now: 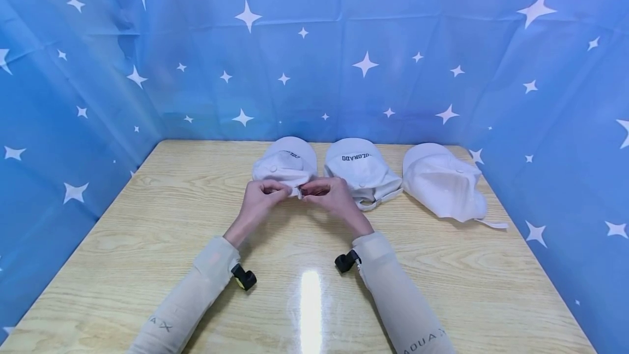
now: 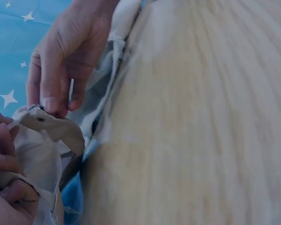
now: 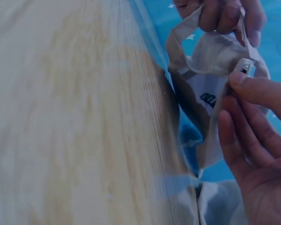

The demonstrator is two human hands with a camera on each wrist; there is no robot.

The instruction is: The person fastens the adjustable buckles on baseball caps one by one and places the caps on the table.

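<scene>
Before me stands a white baseball cap [image 1: 285,163], the leftmost of three, its brim toward the back and dark lettering partly visible. My left hand [image 1: 261,200] pinches the cap's back strap; in the left wrist view the strap [image 2: 16,177] loops across the fingers. My right hand [image 1: 334,198] pinches the strap's small metal buckle [image 3: 247,68] between thumb and fingers. Both hands meet at the cap's rear opening, fingertips close together. Whether the strap end passes through the buckle is too small to tell.
To the right sits a second white cap [image 1: 356,165] lettered COLORADO, its strap forming a loop at the back. Farther right lies a third white cap [image 1: 442,179], its strap [image 1: 491,224] hanging loose. A blue star-patterned curtain [image 1: 314,59] borders the wooden table [image 1: 147,234].
</scene>
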